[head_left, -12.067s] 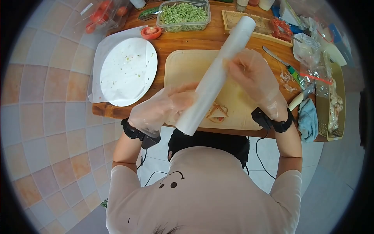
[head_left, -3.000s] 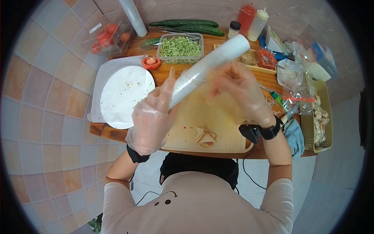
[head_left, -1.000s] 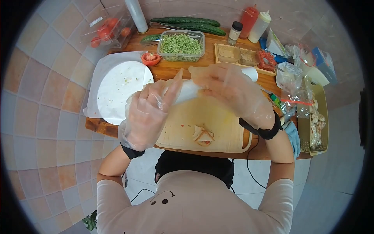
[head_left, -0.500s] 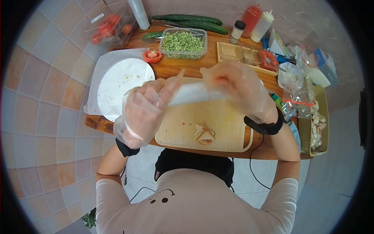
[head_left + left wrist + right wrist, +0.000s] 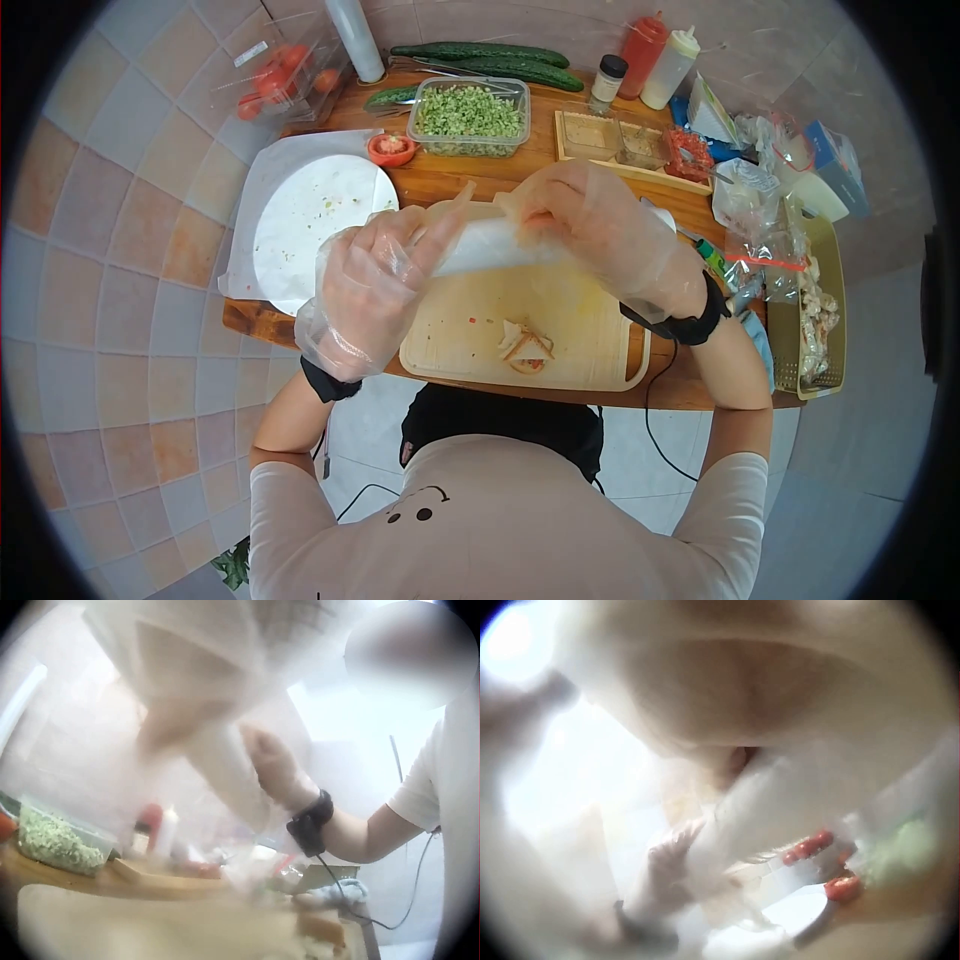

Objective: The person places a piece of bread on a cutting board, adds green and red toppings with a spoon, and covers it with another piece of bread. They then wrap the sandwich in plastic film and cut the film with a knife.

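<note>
A white roll of cling film lies nearly level in the head view, raised over the beige cutting board. The left hand, in a loose clear plastic glove, grips the roll's left end with its index finger pointing up. Farther along, the right hand, gloved likewise, has curled fingers at the roll's surface and covers part of it. In the left wrist view that right hand is against the blurred roll. A small sandwich piece with browned crust sits near the board's front edge.
Left stands a white round plate with crumbs. At the back are a tub of chopped greens, a half tomato, cucumbers, sauce bottles and a wooden tray. A basket and plastic bags flank the right.
The roll was slanted with its far end raised; now it lies lower and flatter between the hands. The right hand has shifted along it, moving slightly left in the last half second.
</note>
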The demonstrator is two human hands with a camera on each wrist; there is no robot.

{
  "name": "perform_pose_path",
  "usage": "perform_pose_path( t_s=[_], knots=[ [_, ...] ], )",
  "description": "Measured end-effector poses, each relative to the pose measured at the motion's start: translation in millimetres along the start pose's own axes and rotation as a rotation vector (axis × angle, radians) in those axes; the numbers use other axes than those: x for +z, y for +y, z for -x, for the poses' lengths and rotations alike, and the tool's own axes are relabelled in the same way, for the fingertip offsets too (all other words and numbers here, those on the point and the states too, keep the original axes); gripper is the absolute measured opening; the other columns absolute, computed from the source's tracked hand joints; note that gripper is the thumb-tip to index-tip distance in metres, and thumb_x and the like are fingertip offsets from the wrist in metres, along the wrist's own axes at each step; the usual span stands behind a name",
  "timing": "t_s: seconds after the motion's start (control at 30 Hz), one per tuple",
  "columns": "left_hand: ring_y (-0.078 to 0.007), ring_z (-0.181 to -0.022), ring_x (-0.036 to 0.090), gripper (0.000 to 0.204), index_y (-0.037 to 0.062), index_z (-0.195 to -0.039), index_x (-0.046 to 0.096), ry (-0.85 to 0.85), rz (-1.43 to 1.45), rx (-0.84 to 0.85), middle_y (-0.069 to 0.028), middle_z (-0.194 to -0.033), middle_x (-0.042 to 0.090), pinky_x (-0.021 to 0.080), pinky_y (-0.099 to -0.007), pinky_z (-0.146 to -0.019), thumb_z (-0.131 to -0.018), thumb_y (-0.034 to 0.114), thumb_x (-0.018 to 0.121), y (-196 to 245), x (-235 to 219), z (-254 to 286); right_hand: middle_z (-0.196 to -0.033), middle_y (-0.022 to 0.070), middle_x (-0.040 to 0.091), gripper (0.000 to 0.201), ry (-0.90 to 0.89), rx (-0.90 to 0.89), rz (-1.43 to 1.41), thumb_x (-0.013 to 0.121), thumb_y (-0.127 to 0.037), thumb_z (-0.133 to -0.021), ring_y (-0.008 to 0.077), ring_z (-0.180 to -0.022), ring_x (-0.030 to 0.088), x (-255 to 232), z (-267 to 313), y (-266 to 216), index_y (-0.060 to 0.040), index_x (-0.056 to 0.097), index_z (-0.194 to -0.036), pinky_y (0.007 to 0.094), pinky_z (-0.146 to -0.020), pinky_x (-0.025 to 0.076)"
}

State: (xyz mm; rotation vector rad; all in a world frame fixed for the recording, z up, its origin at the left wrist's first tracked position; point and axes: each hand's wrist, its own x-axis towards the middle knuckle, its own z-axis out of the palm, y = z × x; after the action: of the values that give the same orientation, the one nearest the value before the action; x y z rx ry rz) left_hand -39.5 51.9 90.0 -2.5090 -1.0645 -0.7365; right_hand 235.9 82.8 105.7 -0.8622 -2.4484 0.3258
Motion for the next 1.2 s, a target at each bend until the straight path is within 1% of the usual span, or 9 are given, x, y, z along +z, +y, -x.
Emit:
perform_pose_path(
  t_s=[0.07,0.27,0.47,0.57,0.77,0.9,1.07,1.13,1.2],
  knots=[
    [-0.0239,-0.097,0.064,0.068,0.0192,-0.141,0.059,-0.056,-0.012,-0.034,-0.0054,-0.111,0.062,0.049,-0.0386,-0.076,-0.075,0.007,0.068,2.7,-1.2,4.2,-0.11,0.0132,0.064,0.018,0.05,0.049,-0.089,0.068,-0.014,-0.09,0.0354,-0.104,0.059,-0.1,0.7,-3.6,-0.0039,0.065,-0.105,0.0423,-0.09,0.052],
    [-0.0226,-0.093,0.065,0.069,0.0196,-0.144,0.057,-0.025,-0.026,-0.047,-0.0043,-0.106,0.06,0.049,-0.0373,-0.073,-0.077,0.007,0.068,-2.2,1.5,3.7,-0.096,0.0158,0.068,0.01,0.152,-0.009,-0.276,0.066,-0.009,-0.092,0.0362,-0.091,0.066,-3.5,-0.3,-7.7,-0.0024,0.067,-0.1,0.0419,-0.081,0.053],
    [-0.0254,-0.075,0.067,0.068,0.0186,-0.131,0.067,0.054,-0.015,-0.01,-0.0052,-0.091,0.065,0.054,-0.0376,-0.059,-0.067,0.002,0.08,-4.2,0.8,-8.1,-0.088,0.0185,0.069,0.011,0.166,0.198,-0.402,0.064,-0.009,-0.092,0.0362,-0.084,0.066,0.3,2.1,-13.1,-0.0002,0.067,-0.097,0.0404,-0.075,0.052],
    [-0.0266,-0.073,0.068,0.067,0.0177,-0.131,0.068,0.025,-0.009,0.025,-0.0066,-0.09,0.068,0.054,-0.0375,-0.06,-0.067,0.0,0.079,-7.9,0.0,-8.8,-0.086,0.0139,0.068,0.011,0.124,0.199,-0.308,0.06,-0.009,-0.095,0.0279,-0.078,0.066,-5.7,-1.5,-17.4,-0.0012,0.066,-0.101,0.0355,-0.071,0.052],
    [-0.0292,-0.073,0.068,0.071,0.0161,-0.135,0.065,0.03,-0.031,-0.128,-0.0104,-0.088,0.069,0.055,-0.0396,-0.062,-0.068,0.001,0.08,-31.3,1.2,3.9,-0.086,0.0006,0.059,0.013,0.518,0.411,-0.856,0.054,-0.011,-0.104,0.009,-0.076,0.056,-31.5,20.0,-13.7,-0.0015,0.06,-0.11,0.0269,-0.07,0.05],
    [-0.0336,-0.085,0.07,0.069,0.0154,-0.135,0.065,0.048,0.102,-0.292,-0.0158,-0.094,0.073,0.058,-0.0403,-0.073,-0.07,0.001,0.082,-23.1,2.5,9.2,-0.085,0.0011,0.06,0.014,0.505,0.355,-0.627,0.054,-0.011,-0.104,0.0098,-0.077,0.058,-32.7,21.2,4.6,0.0,0.06,-0.11,0.0265,-0.073,0.051],
    [-0.0228,-0.094,0.069,0.058,0.0057,-0.135,0.063,-0.099,0.759,-0.61,-0.0115,-0.113,0.073,0.056,-0.0351,-0.085,-0.079,0.006,0.08,-19.1,12.3,22.7,-0.084,0.0016,0.063,0.015,0.769,0.447,-0.434,0.055,-0.012,-0.104,0.0098,-0.081,0.06,-42.2,38.8,28.8,-0.0008,0.063,-0.108,0.027,-0.074,0.05],
    [-0.0123,-0.092,0.064,0.064,-0.0022,-0.14,0.055,-0.227,1.02,-0.78,-0.0072,-0.115,0.069,0.054,-0.0315,-0.084,-0.084,0.014,0.081,-18.6,4.3,26.4,-0.085,0.0017,0.064,0.017,0.578,0.637,-0.244,0.055,-0.014,-0.104,0.0107,-0.083,0.061,-53.3,61.7,32.6,0.0,0.065,-0.105,0.0279,-0.075,0.05],
    [-0.0127,-0.09,0.064,0.064,-0.0028,-0.14,0.053,-0.369,1.279,-0.929,-0.0083,-0.11,0.068,0.054,-0.0313,-0.084,-0.085,0.015,0.081,-21.5,-4.9,24.4,-0.084,0.0045,0.065,0.022,0.342,0.835,0.098,0.053,-0.015,-0.103,0.0153,-0.082,0.063,-59.3,90.0,40.4,0.0,0.07,-0.102,0.0301,-0.079,0.049]
  ],
)
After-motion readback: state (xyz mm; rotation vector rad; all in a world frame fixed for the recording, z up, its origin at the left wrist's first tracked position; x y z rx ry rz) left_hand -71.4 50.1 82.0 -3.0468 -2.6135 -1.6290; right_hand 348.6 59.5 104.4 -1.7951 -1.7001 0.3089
